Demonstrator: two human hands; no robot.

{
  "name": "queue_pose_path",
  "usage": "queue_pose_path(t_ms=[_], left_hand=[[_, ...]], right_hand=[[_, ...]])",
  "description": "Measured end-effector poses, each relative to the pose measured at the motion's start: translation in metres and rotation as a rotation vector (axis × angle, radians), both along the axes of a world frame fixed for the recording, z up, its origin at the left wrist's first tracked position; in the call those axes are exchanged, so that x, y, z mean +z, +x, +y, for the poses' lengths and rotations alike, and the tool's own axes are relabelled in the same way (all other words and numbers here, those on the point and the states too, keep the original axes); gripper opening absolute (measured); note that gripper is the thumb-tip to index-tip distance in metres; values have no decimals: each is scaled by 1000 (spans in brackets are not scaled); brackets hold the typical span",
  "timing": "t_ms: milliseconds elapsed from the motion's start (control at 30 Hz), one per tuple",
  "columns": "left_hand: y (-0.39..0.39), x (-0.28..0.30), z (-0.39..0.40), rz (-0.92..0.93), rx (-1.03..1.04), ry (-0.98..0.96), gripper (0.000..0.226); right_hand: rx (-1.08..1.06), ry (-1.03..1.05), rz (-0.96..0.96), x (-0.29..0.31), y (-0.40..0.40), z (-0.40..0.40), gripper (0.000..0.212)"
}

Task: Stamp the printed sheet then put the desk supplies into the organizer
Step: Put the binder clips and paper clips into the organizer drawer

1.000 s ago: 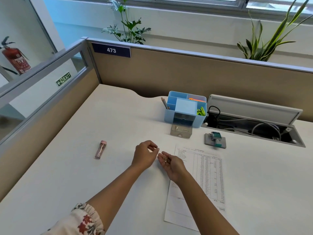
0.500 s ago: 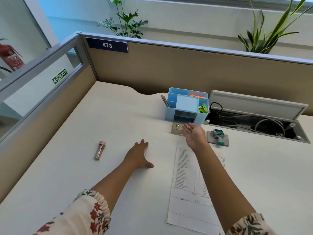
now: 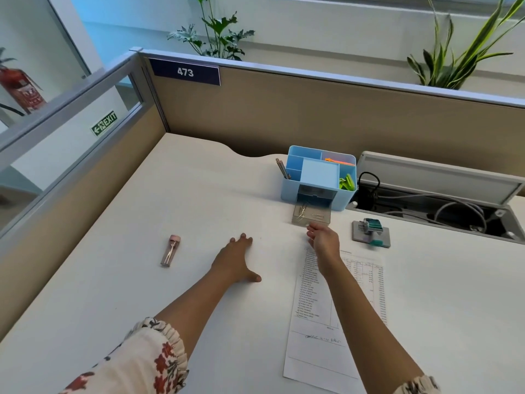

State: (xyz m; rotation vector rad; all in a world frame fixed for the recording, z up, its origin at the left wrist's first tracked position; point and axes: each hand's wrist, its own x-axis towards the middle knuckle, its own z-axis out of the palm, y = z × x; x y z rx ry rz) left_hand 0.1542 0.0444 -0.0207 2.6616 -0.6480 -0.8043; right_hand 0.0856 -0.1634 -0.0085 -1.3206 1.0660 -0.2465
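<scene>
Head view: left hand flat on the white table, palm down, fingers straight and spread, holding nothing. Right hand reaching forward over the top edge of the printed sheet, fingers loosely extended and empty, tips just at the front lip of the clear drawer. Drawer pulled out of the blue organizer, paper clips lying inside. Organizer near the beige partition, with pencils in its left slot, green clips in the right slot, orange items at the back. Stamp on its grey pad, right of the drawer, apart from the sheet. Pink-capped tube lying well left of the left hand.
</scene>
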Motion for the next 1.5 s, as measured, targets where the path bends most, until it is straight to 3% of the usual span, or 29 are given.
queue_pose_path(t_ms=[167, 533, 1200, 1500], left_hand=[[0, 1, -1, 6, 8, -7, 117], [-1, 2, 0, 9, 21, -8, 117], [-3, 3, 2, 20, 15, -24, 115], [-5, -3, 8, 15, -12, -53, 111]], right_hand=[[141, -224, 73, -10, -1, 2, 37], [223, -440, 121, -4, 27, -24, 39], [386, -581, 63, -16, 41, -31, 39], [607, -584, -64, -5, 44, 39, 24]])
